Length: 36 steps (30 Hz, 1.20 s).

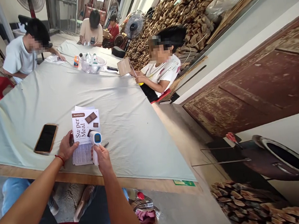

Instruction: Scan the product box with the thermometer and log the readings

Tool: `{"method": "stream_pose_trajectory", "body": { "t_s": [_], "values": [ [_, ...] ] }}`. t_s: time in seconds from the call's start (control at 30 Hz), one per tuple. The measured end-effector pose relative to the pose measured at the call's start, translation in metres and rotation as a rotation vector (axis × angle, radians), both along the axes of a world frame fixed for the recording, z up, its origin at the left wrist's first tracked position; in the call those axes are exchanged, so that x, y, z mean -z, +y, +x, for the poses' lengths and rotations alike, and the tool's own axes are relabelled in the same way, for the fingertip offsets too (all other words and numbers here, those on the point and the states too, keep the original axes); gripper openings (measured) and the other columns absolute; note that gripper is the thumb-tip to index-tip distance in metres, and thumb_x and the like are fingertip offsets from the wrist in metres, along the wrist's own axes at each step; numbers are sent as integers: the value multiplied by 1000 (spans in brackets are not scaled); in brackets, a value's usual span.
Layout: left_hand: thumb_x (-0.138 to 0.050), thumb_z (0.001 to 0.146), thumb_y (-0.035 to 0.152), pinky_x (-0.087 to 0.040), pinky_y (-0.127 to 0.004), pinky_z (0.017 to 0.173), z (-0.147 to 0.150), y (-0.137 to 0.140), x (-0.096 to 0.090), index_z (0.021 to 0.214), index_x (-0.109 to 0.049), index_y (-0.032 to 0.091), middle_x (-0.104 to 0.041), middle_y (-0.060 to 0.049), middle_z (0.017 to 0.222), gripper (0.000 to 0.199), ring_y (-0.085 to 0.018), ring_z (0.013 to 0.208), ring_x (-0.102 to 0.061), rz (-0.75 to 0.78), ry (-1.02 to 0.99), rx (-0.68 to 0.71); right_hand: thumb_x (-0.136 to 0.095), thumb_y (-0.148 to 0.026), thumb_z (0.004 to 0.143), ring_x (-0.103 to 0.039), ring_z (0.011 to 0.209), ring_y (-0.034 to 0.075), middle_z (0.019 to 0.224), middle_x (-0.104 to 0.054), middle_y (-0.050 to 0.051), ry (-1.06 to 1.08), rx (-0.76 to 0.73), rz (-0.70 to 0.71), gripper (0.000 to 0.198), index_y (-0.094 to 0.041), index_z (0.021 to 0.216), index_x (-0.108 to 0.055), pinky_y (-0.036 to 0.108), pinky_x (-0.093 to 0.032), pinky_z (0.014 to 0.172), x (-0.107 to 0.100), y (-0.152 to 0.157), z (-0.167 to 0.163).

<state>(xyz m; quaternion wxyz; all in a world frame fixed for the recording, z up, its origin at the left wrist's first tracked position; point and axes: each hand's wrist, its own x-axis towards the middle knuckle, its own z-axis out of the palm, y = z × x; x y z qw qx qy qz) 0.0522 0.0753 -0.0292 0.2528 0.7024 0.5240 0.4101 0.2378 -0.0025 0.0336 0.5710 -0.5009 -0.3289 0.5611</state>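
Observation:
My right hand (pixel 102 160) grips a white infrared thermometer (pixel 95 141) with a blue screen, held upright over the table's near edge. Under it lies a flattened white "Su-per Meal" carton (pixel 84 126) with brown chocolate pictures. My left hand (pixel 66 147) rests on the carton's left edge, fingers pressing it down; a red cord circles that wrist. A dark pen tip (pixel 106 144) pokes out just right of the thermometer. A phone (pixel 45 138) in an orange case lies face up to the left of my left hand.
A pale green cloth (pixel 130 127) covers the long table. Other people sit at the far end around a clear bowl (pixel 93 65) of small bottles. Stacked wood (pixel 182 11) lines the right wall. A bag (pixel 145 213) sits by my knees; a dark metal pot (pixel 284 156) stands at right.

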Motion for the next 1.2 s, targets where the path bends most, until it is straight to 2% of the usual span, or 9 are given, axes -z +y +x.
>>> {"method": "stream_pose_trajectory", "body": {
  "t_s": [0.13, 0.37, 0.7, 0.87, 1.07, 1.2],
  "values": [
    [-62, 83, 50, -51, -51, 97, 0, -1, -2, 145, -49, 14, -72, -15, 120, 73, -32, 106, -65, -4, 20, 0, -76, -60, 64, -39, 53, 12, 60, -52, -4, 86, -18, -53, 42, -23, 69, -56, 27, -33, 51, 3, 4, 3],
    [-62, 83, 48, -51, -48, 96, 1, -2, -3, 146, -48, 17, -72, -13, 120, 71, -31, 105, -66, 19, 23, 16, -77, -63, 63, -41, 53, 12, 58, -52, -5, 82, -30, -88, 46, -22, 70, -58, 26, -35, 52, 4, 3, 7],
    [-60, 84, 50, -50, -50, 98, 1, -2, -3, 147, -47, 15, -71, -15, 123, 73, -32, 106, -65, 5, 10, 33, -73, -65, 62, -40, 52, 11, 56, -49, -5, 41, 44, -71, 46, -23, 66, -53, 25, -36, 50, -1, 4, -4],
    [-59, 84, 52, -50, -51, 99, 2, -3, -3, 146, -47, 12, -70, -16, 123, 75, -33, 108, -65, -10, 12, 19, -72, -60, 64, -39, 55, 12, 59, -50, -5, 7, 50, -41, 41, -23, 73, -58, 25, -32, 50, -8, -2, -9],
    [-60, 83, 52, -50, -51, 99, 1, -2, -3, 145, -48, 13, -70, -16, 121, 74, -33, 108, -64, -15, 19, -1, -74, -55, 66, -47, 67, 13, 67, -55, -4, -91, 162, -4, 39, -20, 80, -64, 25, -38, 62, -25, -27, 15],
    [-61, 83, 52, -51, -52, 99, -1, 1, -3, 144, -49, 16, -70, -14, 121, 72, -32, 107, -65, -2, -4, 2, -76, -58, 67, -46, 67, 13, 66, -54, -4, -183, 275, -4, 42, -20, 77, -63, 25, -38, 62, -34, -45, 39]
  ]
}}
